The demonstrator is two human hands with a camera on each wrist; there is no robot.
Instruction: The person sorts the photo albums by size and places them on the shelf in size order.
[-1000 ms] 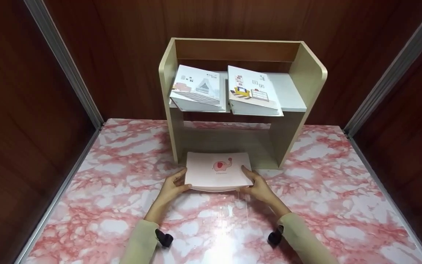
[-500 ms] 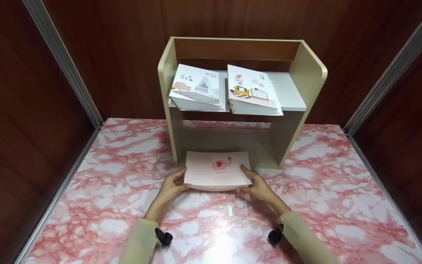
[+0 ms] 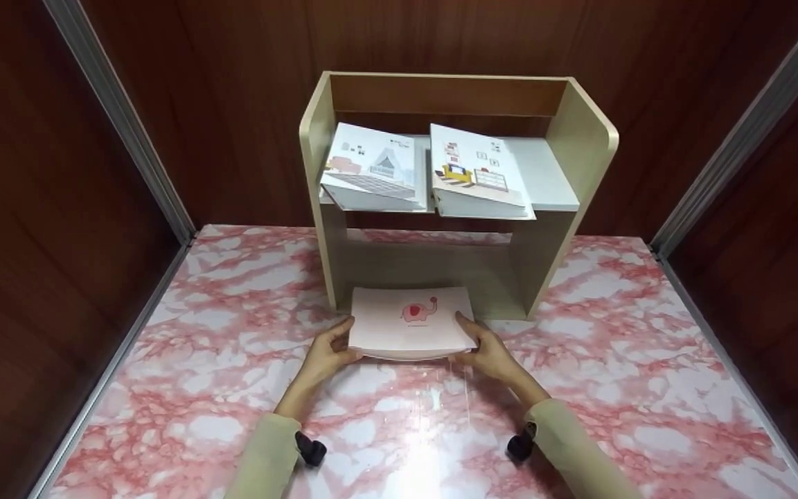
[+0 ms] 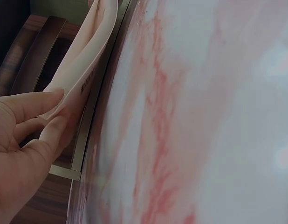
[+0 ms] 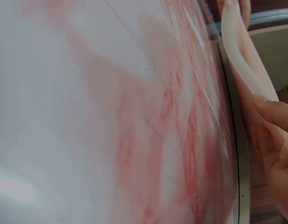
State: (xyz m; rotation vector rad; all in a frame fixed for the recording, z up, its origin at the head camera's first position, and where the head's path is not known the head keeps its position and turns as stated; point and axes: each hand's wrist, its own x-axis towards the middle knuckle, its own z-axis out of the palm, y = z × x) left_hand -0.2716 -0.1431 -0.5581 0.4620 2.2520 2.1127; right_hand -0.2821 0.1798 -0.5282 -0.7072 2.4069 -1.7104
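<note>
A pale pink notebook (image 3: 382, 322) with a red elephant on its cover lies between my two hands, at the front of the shelf's lower level. My left hand (image 3: 326, 353) pinches its left side. The right side is held by my right hand (image 3: 488, 355), with the thumb on the cover. In the left wrist view, the notebook (image 4: 83, 60) bows, and a barcode shows on its underside. The thumb and fingers of the left hand (image 4: 23, 135) grip its corner. The right wrist view shows the right hand (image 5: 274, 144) pinching the opposite corner of the curved notebook (image 5: 244, 56).
A two-level wooden bookshelf (image 3: 596, 138) stands against the back wall. On its upper board (image 3: 551, 170) lie two thick books, a left one (image 3: 375, 163) and a right one (image 3: 479, 170), overhanging the front edge. The tabletop (image 3: 233, 388) has a red-and-white marble pattern.
</note>
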